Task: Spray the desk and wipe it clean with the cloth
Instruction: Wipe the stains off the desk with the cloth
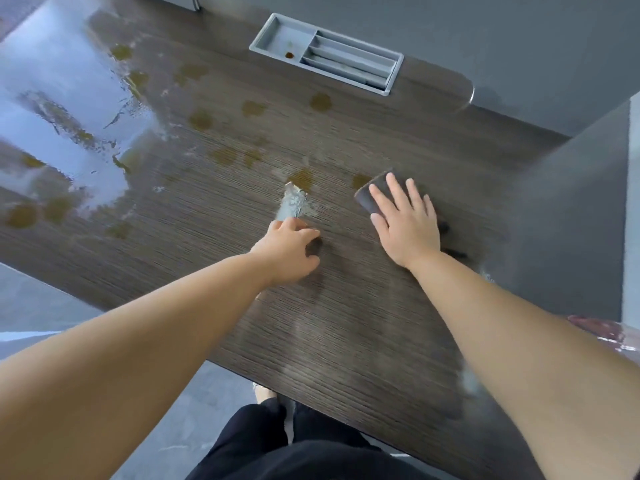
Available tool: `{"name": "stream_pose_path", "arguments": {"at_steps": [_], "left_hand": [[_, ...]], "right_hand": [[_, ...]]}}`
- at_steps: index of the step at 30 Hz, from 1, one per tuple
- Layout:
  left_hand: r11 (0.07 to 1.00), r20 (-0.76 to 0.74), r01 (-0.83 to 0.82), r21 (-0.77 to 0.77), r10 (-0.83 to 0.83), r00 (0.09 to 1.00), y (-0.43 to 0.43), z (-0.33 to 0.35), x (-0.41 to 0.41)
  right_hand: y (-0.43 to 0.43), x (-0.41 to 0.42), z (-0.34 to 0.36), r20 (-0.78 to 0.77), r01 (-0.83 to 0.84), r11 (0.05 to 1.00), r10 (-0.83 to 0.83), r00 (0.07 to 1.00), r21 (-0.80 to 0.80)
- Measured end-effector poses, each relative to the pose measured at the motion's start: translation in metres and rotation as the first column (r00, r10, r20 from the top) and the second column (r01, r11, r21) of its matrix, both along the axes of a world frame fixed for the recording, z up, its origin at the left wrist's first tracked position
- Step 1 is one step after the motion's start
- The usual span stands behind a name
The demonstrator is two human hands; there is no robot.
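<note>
Dark woodgrain desk (346,323), brown-spotted, wet-streaked

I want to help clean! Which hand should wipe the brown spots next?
Right. The right hand lies flat on the dark cloth, beside a brown spot. The left hand grips a blurry grey thing, not the cloth.

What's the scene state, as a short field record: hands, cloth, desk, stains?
left hand: grips a pale object, too blurred to identify, maybe the sprayer
right hand: flat, fingers straight, pressing the cloth
desk: dark wood grain, wet-looking sheen at left
stains: brown spots, many not yet wiped
tray: grey, set into the far edge, one brown spot inside
</note>
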State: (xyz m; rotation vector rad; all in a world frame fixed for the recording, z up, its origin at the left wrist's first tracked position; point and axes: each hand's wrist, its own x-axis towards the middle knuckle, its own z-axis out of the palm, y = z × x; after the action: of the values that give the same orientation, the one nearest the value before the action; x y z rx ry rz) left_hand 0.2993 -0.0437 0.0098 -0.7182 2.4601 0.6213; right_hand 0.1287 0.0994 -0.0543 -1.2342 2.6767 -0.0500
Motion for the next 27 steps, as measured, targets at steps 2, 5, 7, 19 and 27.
{"name": "stream_pose_path", "arguments": {"at_steps": [2, 5, 7, 19, 27], "left_hand": [[0.995, -0.028, -0.073, -0.061, 0.071, 0.997, -0.017, 0.000, 0.006], [0.965, -0.005, -0.202, -0.168, 0.204, 0.979, -0.042, -0.001, 0.014], [0.945, 0.008, -0.249, -0.211, 0.257, 0.966, -0.056, 0.000, 0.019], [0.962, 0.133, -0.168, -0.216, 0.199, 0.971, -0.076, -0.008, 0.022], [0.964, 0.167, -0.149, -0.220, 0.187, 0.968, -0.078, -0.007, 0.013]], "right_hand": [[-0.017, 0.000, 0.001, 0.009, 0.280, 0.960, -0.280, 0.960, 0.024], [-0.047, 0.029, 0.004, 0.019, 0.312, 0.949, -0.313, 0.949, 0.053], [-0.048, 0.046, 0.004, 0.015, 0.051, 0.998, -0.052, 0.999, 0.026], [-0.076, 0.037, 0.007, 0.042, 0.408, 0.912, -0.409, 0.911, 0.029], [-0.060, 0.016, 0.000, -0.002, -0.104, 0.994, 0.104, 0.995, -0.021]]}}
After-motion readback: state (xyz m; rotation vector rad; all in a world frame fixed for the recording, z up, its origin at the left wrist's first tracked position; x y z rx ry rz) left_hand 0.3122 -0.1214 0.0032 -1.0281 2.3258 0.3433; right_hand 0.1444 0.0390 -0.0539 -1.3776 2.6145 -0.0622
